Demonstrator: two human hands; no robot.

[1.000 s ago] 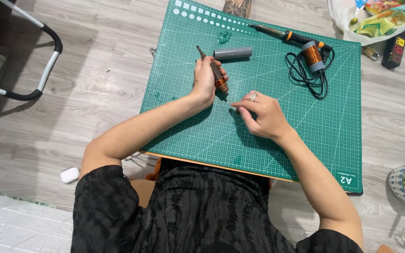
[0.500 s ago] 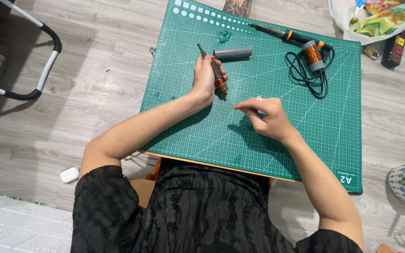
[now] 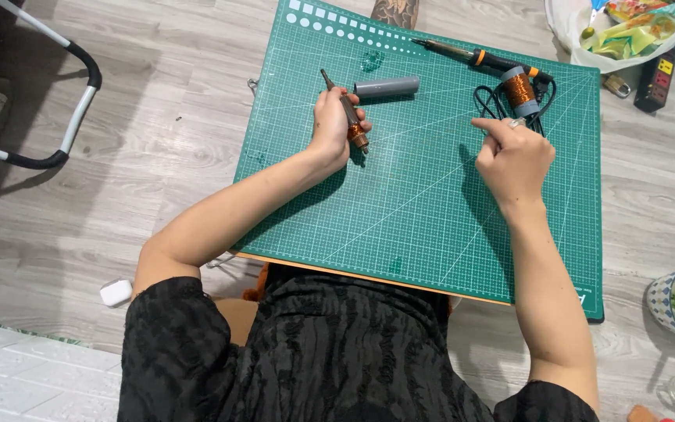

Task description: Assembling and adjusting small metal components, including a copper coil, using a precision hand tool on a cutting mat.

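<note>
Head view: left hand (image 3: 331, 125) fingers grasp a slim copper-wound metal tool (image 3: 345, 113); right hand (image 3: 516, 156) fingers clenched, seemingly holding nothing.

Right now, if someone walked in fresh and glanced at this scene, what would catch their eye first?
The big green cutting mat on the grey wooden floor stands out most. On it, the left hand grips a rod wound with copper wire, while the right hand reaches toward a copper wire spool at the mat's far right. A soldering iron and a grey tube lie along the far edge.
</note>
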